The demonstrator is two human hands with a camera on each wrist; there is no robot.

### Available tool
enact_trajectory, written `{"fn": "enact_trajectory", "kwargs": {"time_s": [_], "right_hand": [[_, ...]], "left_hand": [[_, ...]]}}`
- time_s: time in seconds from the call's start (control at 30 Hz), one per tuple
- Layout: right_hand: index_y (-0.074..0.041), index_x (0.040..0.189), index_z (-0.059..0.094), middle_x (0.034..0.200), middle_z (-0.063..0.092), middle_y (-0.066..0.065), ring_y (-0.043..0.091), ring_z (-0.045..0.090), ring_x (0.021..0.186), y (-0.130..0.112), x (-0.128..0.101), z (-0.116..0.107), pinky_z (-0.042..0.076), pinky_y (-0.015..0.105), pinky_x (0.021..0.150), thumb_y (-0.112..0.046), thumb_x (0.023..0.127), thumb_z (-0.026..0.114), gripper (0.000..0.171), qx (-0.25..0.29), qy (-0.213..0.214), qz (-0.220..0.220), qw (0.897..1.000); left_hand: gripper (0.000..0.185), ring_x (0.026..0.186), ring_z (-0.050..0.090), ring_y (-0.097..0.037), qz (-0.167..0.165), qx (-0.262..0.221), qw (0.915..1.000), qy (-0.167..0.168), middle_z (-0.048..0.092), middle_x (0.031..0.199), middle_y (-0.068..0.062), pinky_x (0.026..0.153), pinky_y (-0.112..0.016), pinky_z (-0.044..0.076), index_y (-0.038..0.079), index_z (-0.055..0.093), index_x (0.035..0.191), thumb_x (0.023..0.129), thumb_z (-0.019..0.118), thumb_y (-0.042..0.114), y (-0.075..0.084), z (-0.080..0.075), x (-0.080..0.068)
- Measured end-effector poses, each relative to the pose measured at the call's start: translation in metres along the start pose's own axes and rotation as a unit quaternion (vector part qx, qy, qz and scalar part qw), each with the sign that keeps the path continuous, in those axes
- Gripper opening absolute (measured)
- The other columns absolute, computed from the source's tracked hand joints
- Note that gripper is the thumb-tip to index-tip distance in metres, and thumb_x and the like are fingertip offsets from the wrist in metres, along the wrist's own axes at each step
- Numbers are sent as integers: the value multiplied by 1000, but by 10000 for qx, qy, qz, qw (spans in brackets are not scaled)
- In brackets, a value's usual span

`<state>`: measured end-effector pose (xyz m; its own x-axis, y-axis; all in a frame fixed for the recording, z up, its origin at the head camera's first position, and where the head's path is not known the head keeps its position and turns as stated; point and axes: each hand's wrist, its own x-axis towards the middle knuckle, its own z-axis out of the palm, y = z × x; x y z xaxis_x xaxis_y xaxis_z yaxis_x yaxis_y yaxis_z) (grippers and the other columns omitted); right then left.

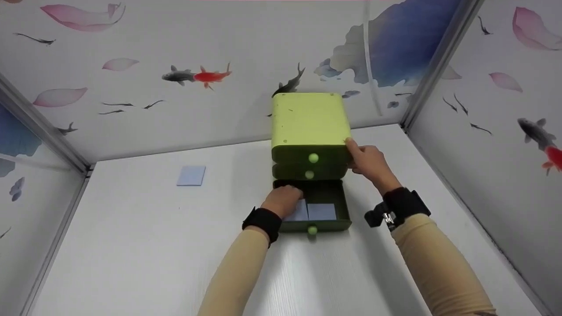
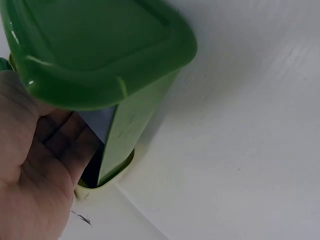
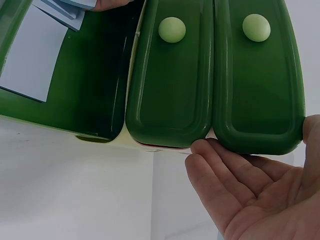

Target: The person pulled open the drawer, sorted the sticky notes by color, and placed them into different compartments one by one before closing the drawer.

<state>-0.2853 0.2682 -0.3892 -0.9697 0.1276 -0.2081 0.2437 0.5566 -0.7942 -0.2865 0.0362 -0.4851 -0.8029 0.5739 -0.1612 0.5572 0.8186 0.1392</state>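
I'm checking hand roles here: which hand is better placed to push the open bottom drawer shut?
Left. The left hand is already inside the open bottom drawer, on the pale sheets. The right hand rests against the green cabinet, higher up at its side.

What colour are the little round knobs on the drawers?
Pale yellow-green, lighter than the dark green drawer fronts. The knobs show best in the right wrist view.

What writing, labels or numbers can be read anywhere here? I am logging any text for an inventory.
None: no readable text in any view.
The green drawer box is plain, with bare round knobs.
The pale blue sheets in the open bottom drawer look blank, as does the sheet on the table.
The walls show only painted fish and petals.
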Motion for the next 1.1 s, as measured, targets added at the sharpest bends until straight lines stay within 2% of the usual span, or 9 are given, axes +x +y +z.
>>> {"fn": "enact_trajectory", "kwargs": {"time_s": [0.1,0.3,0.43,0.77,1.1], "right_hand": [[4,126,58,113,66,21,23,66,101,-1,0,1,54,28,84,-65,96,31,79,-25,-1,18,10000],[4,129,56,119,65,23,28,65,109,-1,0,2,53,32,89,-65,96,31,80,64,-40,30,10000],[3,134,53,121,64,24,29,65,111,-1,-1,3,53,35,92,-66,96,31,82,92,-71,9,9999],[3,131,56,117,65,25,31,66,109,-1,0,2,54,33,89,-66,96,32,81,80,-32,-76,9999],[3,127,57,114,63,21,27,65,104,1,1,0,53,31,87,-67,95,30,82,-48,-8,-24,10000]], "left_hand": [[27,108,65,-23,-8,22,10000,38,69,118,-7,90,-35,54,15,70,119,98,54,7,-1,4,-1],[26,106,66,-23,-22,29,9997,250,71,115,-7,89,-35,55,15,72,115,98,55,6,-4,6,-2],[27,105,66,-24,-96,28,9996,261,71,114,-7,88,-35,55,16,73,113,98,55,5,-6,6,-3],[22,90,68,-20,84,14,9986,529,74,99,-5,75,-33,54,14,77,97,95,58,3,-11,3,-4],[21,96,68,-18,420,-336,9972,517,74,105,-1,86,-33,55,15,77,103,94,61,4,-21,-12,-10]]}}
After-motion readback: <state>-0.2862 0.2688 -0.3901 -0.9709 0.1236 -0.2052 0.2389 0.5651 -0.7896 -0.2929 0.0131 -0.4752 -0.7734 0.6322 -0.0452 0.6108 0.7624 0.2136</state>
